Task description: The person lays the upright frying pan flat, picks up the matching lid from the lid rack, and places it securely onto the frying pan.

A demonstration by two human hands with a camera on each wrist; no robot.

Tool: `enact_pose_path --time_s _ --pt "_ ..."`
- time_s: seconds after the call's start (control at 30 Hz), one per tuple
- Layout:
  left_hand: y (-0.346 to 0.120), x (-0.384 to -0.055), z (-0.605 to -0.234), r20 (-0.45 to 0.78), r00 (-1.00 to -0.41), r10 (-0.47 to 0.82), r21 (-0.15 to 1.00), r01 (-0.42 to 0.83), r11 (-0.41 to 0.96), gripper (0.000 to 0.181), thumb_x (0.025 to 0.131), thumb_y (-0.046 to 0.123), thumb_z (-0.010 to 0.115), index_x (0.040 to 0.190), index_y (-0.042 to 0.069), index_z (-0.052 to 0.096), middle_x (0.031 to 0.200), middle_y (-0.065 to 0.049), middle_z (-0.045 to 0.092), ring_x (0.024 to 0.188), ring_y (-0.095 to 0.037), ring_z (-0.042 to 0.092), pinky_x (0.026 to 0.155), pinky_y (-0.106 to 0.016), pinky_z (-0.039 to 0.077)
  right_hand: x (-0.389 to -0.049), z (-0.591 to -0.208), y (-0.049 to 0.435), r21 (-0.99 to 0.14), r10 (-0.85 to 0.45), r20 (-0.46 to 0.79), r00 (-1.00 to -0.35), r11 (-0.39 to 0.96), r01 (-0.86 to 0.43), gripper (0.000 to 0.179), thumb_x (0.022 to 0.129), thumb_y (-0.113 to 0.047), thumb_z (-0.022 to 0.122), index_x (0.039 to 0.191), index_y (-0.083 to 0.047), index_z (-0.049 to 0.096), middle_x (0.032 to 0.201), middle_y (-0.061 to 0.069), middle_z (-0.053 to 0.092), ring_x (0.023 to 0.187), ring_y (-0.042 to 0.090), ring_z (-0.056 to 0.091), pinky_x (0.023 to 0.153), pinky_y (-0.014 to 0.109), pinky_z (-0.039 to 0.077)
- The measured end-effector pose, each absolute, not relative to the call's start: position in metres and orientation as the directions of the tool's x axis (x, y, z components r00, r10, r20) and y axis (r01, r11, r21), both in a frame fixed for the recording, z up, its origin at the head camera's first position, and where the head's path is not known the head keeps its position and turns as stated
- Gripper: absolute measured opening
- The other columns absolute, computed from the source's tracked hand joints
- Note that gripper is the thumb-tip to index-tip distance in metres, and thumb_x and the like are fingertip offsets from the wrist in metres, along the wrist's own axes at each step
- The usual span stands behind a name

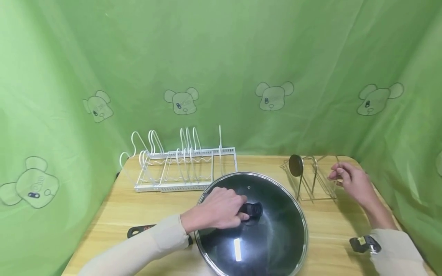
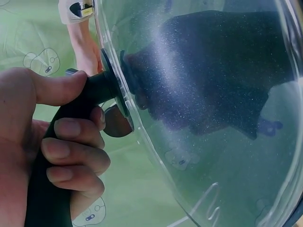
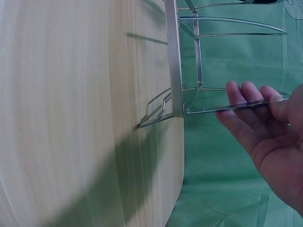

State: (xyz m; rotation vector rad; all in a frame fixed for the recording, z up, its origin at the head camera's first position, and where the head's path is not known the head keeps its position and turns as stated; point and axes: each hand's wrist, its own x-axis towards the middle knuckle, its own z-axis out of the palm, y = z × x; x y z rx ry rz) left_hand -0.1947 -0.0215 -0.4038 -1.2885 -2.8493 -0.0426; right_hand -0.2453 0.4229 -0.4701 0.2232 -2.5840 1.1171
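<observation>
A large round glass lid point(image 1: 276, 234) with a shiny metal rim fills the front middle of the head view. My left hand point(image 1: 222, 209) grips its black handle point(image 2: 54, 142), with fingers curled round and the thumb on top. A black pan handle point(image 1: 136, 230) sticks out to the left, partly behind my left sleeve; the pan itself is hidden beneath the lid. At the right, my right hand point(image 1: 353, 182) pinches the end wire of a small metal wire rack point(image 3: 175, 61) between thumb and fingers. That rack stands on the table and carries a dark round disc point(image 1: 296, 165).
A white wire rack point(image 1: 186, 187) with upright loops stands at the back left of the wooden table point(image 1: 114, 209). Green curtain point(image 1: 221, 57) with bear faces surrounds the table's back and sides. A black device point(image 1: 365, 244) is strapped at my right wrist.
</observation>
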Motion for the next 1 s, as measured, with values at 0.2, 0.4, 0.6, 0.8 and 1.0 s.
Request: enact_pose_path --time_s 0.2,0.4,0.6,0.8,1.0 --pt "-0.016 -0.196 -0.405 0.017 -0.665 0.747 0.013 0.747 0.665 0.032 0.094 0.05 0.066 0.088 0.019 0.063 0.059 0.01 0.05 0.046 -0.008 0.045 0.04 -0.024 0.035 -0.246 -0.473 0.427 -0.679 -0.016 0.34 -0.94 0.687 -0.257 0.023 0.108 0.0 0.041 0.115 0.013 0.058 0.093 0.028 0.069 0.08 -0.003 0.066 0.068 0.018 0.058" --pt "-0.011 -0.197 -0.406 0.004 -0.672 0.74 0.021 0.74 0.672 0.032 0.093 0.051 0.067 0.086 0.02 0.061 0.059 0.01 0.05 0.047 -0.009 0.046 0.041 -0.025 0.036 -0.246 -0.475 0.431 -0.684 -0.016 0.331 -0.943 0.684 -0.252 0.024 0.108 0.0 0.04 0.116 0.014 0.057 0.095 0.031 0.068 0.08 -0.004 0.066 0.067 0.018 0.058" --pt "-0.007 -0.199 -0.406 -0.011 -0.672 0.741 0.003 0.741 0.672 0.033 0.091 0.051 0.069 0.088 0.019 0.061 0.061 0.008 0.051 0.049 -0.01 0.048 0.042 -0.026 0.037 -0.245 -0.478 0.436 -0.668 -0.024 0.352 -0.936 0.694 -0.269 0.025 0.108 -0.001 0.041 0.122 0.014 0.056 0.096 0.031 0.068 0.079 -0.004 0.066 0.068 0.017 0.057" --pt "-0.018 -0.203 -0.395 -0.084 -0.661 0.745 0.107 0.738 0.667 0.037 0.094 0.051 0.069 0.106 0.016 0.068 0.071 0.007 0.058 0.058 -0.009 0.054 0.048 -0.024 0.044 -0.242 -0.474 0.439 -0.648 -0.012 0.367 -0.93 0.714 -0.265 0.038 0.108 -0.005 0.046 0.14 0.015 0.045 0.111 0.039 0.063 0.083 -0.002 0.067 0.067 0.012 0.054" --pt "-0.047 -0.206 -0.396 -0.061 -0.639 0.767 0.249 0.734 0.632 0.044 0.098 0.053 0.064 0.118 0.014 0.069 0.091 0.008 0.069 0.078 -0.007 0.063 0.073 -0.026 0.055 -0.23 -0.458 0.439 -0.587 0.015 0.366 -0.93 0.78 -0.219 0.052 0.109 -0.018 0.049 0.153 0.006 0.035 0.133 0.039 0.052 0.11 0.057 0.057 0.075 0.001 0.04"
